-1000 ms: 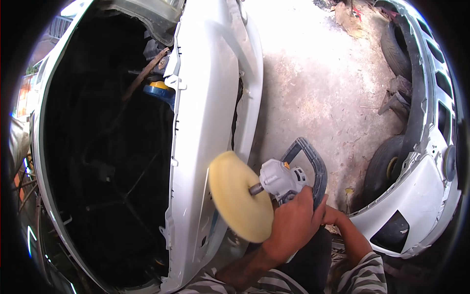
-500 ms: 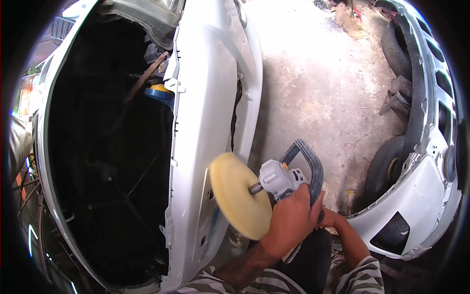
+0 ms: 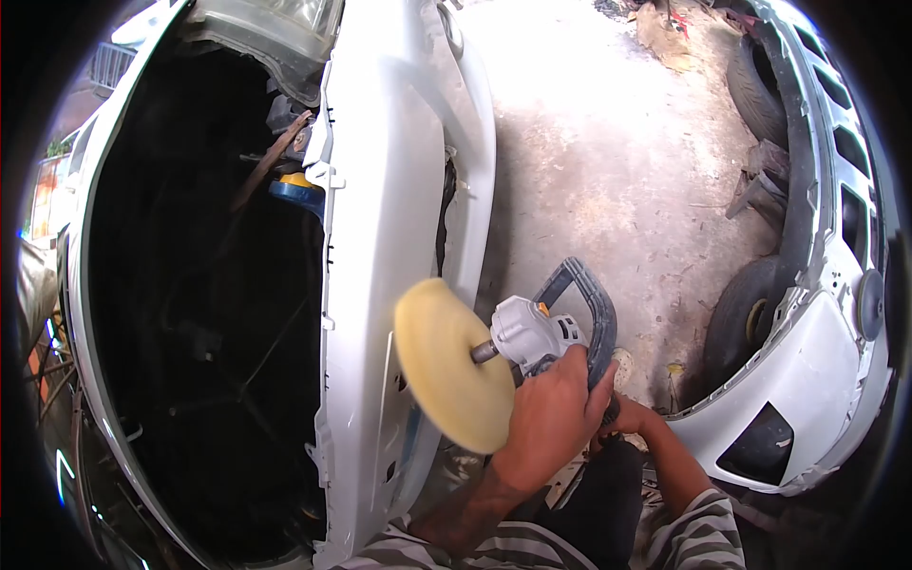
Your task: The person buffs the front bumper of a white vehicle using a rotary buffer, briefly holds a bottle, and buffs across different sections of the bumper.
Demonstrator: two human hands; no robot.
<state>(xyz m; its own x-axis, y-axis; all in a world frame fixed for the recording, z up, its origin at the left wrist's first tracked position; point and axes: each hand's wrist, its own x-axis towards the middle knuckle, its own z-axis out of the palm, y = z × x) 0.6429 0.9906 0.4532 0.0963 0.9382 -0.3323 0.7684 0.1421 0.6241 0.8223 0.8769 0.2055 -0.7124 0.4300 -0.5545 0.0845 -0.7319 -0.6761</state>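
Observation:
A grey and black polisher (image 3: 527,328) is held with its wide yellow pad (image 3: 451,366) tilted against the side of a white car bumper (image 3: 370,266). The pad's face is turned away, so its exact contact with the paint is hidden. My left hand (image 3: 556,413) wraps round the polisher near its dark loop handle (image 3: 598,313). Lower and behind it, my right hand (image 3: 622,423) is closed on the rear of the tool, partly covered by the left.
Left of the bumper lies a dark cavity with a brown strip (image 3: 271,161) and a blue-and-yellow round piece (image 3: 296,190). On the right, another white bumper (image 3: 807,389) carries a dark disc (image 3: 869,304). Tyres (image 3: 746,313) lie beside it on the concrete floor (image 3: 589,171).
The whole view has shifted slightly, so the bumper, polisher and hands appear a little further left. Both hands keep their grip, and the pad stays at the same part of the bumper.

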